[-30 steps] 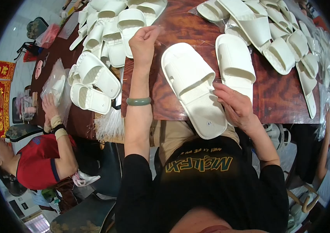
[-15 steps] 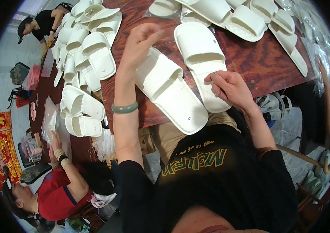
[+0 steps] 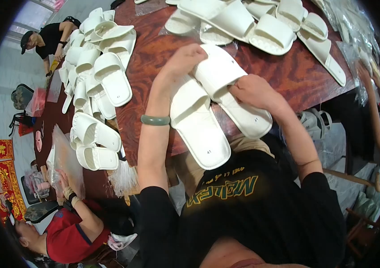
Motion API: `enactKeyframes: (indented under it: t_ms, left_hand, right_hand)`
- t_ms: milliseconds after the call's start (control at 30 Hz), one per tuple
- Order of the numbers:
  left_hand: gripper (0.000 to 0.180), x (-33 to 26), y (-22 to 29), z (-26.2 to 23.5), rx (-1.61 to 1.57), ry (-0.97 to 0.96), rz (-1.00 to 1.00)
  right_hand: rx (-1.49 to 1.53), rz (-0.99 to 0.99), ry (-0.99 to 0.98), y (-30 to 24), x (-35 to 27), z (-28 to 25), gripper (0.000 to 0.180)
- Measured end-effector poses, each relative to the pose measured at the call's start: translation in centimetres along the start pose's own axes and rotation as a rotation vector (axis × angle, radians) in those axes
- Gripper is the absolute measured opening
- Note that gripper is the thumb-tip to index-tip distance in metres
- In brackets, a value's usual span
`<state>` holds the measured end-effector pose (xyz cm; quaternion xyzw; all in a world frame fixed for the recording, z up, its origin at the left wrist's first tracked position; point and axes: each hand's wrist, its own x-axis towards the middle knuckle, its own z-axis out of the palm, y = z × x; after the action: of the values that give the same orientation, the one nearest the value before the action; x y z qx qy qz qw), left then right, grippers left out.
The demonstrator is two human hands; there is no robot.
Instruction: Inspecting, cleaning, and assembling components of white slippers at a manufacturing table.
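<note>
Two white open-toed slippers lie side by side at the table's near edge in front of me, heels toward my body. The left slipper [image 3: 199,118] overhangs the edge, its toe end hidden under my left forearm. At the toe of the right slipper [image 3: 219,67], my left hand [image 3: 184,62] closes its fingers on the upper left rim. My right hand [image 3: 254,91] curls at the opening of that slipper's strap, its fingertips tucked in and hidden. A green bangle [image 3: 155,120] circles my left wrist.
A heap of white slippers [image 3: 109,73] covers the table's left side; more slippers [image 3: 270,33] lie across the far side. Clear plastic bags [image 3: 348,31] pile up at far right. A person in red [image 3: 67,232] handles a plastic bag at left. Another person's arm [image 3: 371,98] reaches in at right.
My left hand has come down and right onto the right slipper's toe. My right hand has moved up from the footbed to the strap. The left slipper has turned more upright.
</note>
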<state>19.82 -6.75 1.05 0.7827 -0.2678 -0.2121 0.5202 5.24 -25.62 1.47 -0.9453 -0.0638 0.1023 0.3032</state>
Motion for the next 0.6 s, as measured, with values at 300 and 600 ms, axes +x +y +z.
enactKeyframes:
  t_ms: [300,600]
  left_hand:
    - [0.013,-1.2,0.4,-0.1,-0.462,-0.244,-0.132]
    - [0.013,-1.2,0.0,-0.2,-0.661,-0.282,-0.066]
  right_hand:
    - [-0.151,0.026,0.492,-1.8,0.8,3.1,0.023]
    - [-0.165,-0.020,0.524,-1.9,1.4,2.9,0.021]
